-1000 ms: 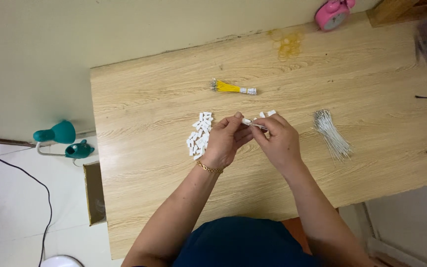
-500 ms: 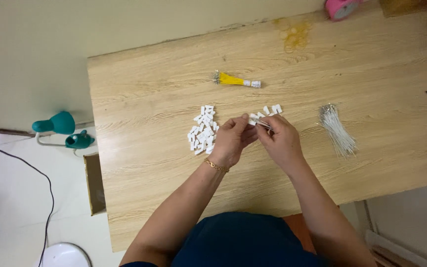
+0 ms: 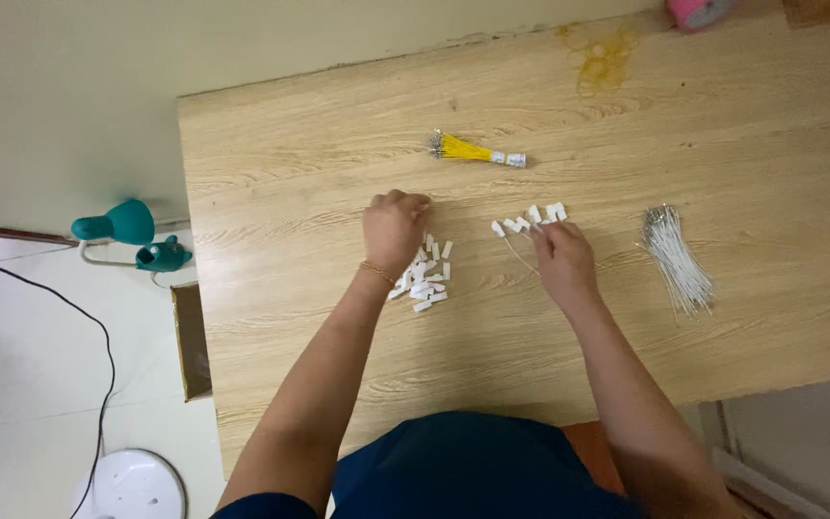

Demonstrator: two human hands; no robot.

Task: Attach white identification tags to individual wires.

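Here, I see both hands working among small white plastic connector housings on a wooden table.

The left hand rests curled over the loose pile of white housings; whether it grips one I cannot tell. The right hand pinches a thin white wire beside a short row of finished pieces. A white wire bundle and a yellow wire bundle lie apart. I judge a fresh housing is being picked; mating it to the wire calls for fine alignment.

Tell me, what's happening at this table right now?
A person sits at a wooden table. The left hand rests on a pile of small white plastic pieces. The right hand touches a short row of similar white pieces with thin wires. A bundle of white wires lies to the right, a yellow bundle farther back.
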